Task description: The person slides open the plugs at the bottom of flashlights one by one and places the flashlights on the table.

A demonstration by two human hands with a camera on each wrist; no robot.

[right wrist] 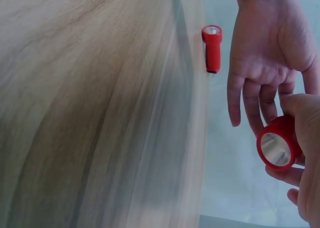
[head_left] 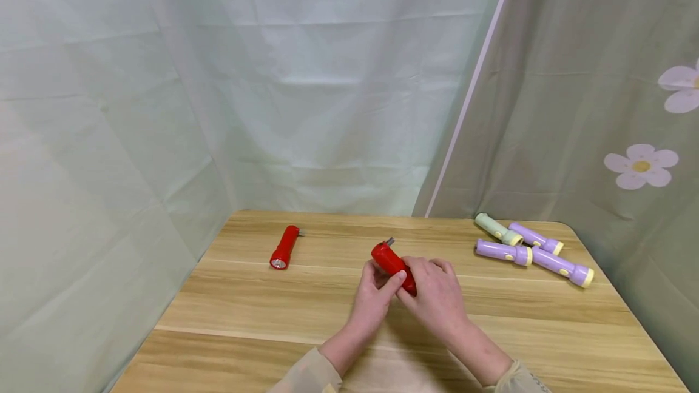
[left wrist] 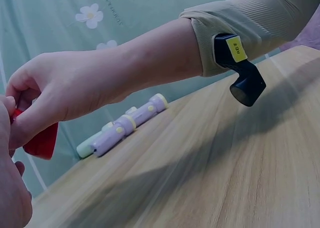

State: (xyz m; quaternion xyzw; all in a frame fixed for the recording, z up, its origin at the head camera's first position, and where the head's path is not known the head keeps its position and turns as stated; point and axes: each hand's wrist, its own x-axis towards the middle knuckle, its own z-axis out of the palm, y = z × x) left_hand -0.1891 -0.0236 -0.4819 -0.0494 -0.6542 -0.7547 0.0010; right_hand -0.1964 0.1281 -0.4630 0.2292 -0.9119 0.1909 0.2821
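Note:
A red flashlight is held over the middle of the table, its tail with metal prongs tilted up and away. My right hand grips it around the head end. From the other side, my left hand has its thumb across the body, with the fingers behind. The right wrist view shows the silvery reflector between the fingers, and the left palm facing the camera with several fingers stretched out. Only part of the red head shows in the left wrist view, below the right hand.
Another red flashlight lies at the back left, prongs at its far end. At the back right lie several lilac flashlights and a pale green one. Pale cloth hangs behind the wooden table.

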